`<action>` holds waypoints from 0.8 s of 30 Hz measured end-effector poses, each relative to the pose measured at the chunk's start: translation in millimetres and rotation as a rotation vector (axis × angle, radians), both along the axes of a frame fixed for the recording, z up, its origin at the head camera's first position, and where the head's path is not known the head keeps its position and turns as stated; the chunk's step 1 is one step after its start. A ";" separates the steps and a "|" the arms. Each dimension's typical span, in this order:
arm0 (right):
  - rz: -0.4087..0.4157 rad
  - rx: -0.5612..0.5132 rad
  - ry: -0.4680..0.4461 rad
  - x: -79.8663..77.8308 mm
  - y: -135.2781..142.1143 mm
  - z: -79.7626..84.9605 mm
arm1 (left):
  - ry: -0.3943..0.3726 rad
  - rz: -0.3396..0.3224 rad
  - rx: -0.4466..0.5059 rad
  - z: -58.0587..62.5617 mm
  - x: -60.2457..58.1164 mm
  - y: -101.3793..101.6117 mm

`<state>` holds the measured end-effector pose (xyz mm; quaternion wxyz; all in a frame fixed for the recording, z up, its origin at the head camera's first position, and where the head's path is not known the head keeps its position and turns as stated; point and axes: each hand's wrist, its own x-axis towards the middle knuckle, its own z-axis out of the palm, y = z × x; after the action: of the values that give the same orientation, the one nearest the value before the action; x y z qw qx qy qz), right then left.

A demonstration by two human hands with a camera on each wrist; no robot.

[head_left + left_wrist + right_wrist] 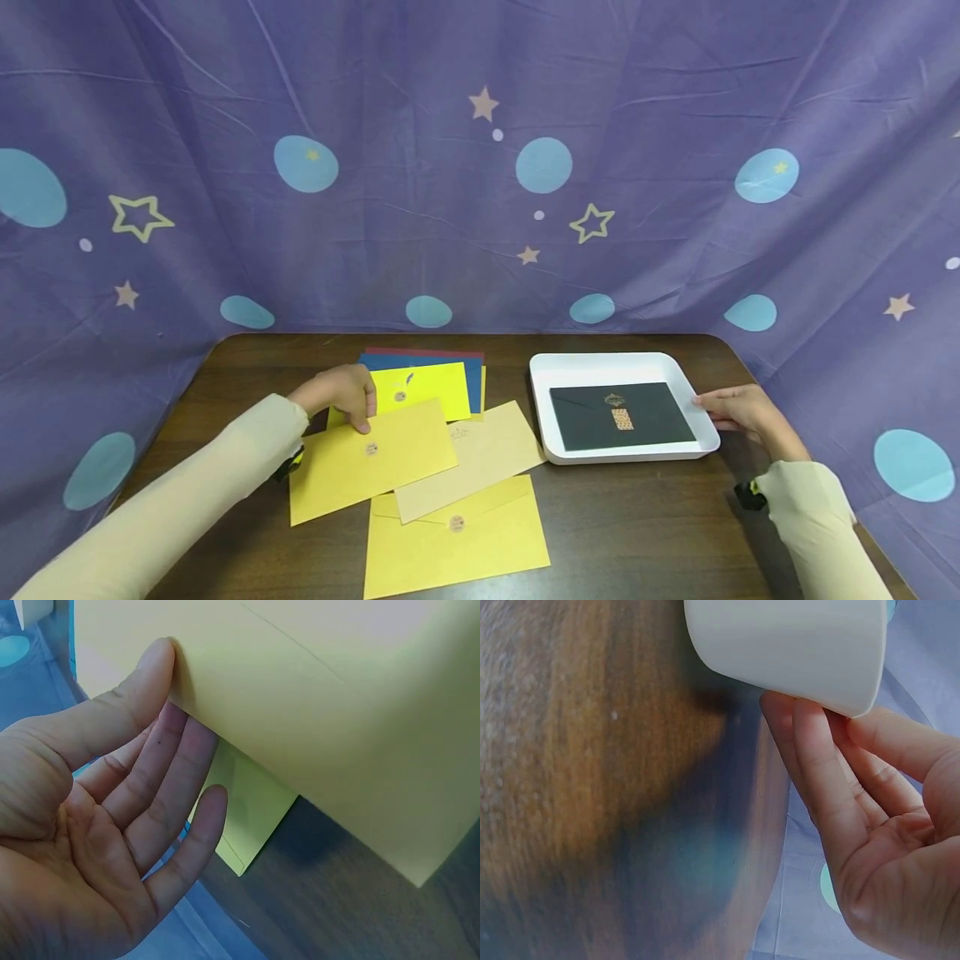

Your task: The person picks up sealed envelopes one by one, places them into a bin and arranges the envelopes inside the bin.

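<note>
One yellow envelope (pixel 375 468) pinched by left hand (pixel 348 393), white tray (pixel 600 368) gripped at right edge by right hand (pixel 741 408), probably for steadiness.

The right wrist view's top edge cuts off the white tray (pixel 787 649).

The left arm (pixel 187 492) reaches forward, well left of the tray (pixel 600 365) – its left hand (pixel 341 396) pinches, thumb (pixel 142 690) above and fingers (pixel 169 795) below, one finger standing apart. The right arm (pixel 813 521) angles in from the near right of the tray – its right hand (pixel 738 410) grips the tray's right edge, thumb at the rim, fingertips (pixel 814 720) underneath.
</note>
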<state>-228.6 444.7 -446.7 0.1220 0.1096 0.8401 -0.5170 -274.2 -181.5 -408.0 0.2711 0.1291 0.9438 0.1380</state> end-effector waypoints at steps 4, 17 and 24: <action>-0.003 0.004 0.000 0.0 0.1 -0.3 | -0.036 0.016 0.094 3.0 -0.8 -1.7; -0.006 -0.010 0.017 -0.1 0.9 -0.5 | -0.057 0.002 0.175 8.2 -2.7 -3.5; -0.011 -0.018 0.013 0.4 0.4 0.1 | -0.114 0.023 0.212 11.1 -2.7 -0.9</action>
<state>-228.2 445.1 -446.6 0.1147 0.1096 0.8355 -0.5261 -276.9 -182.4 -396.9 0.3077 0.1380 0.9084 0.2471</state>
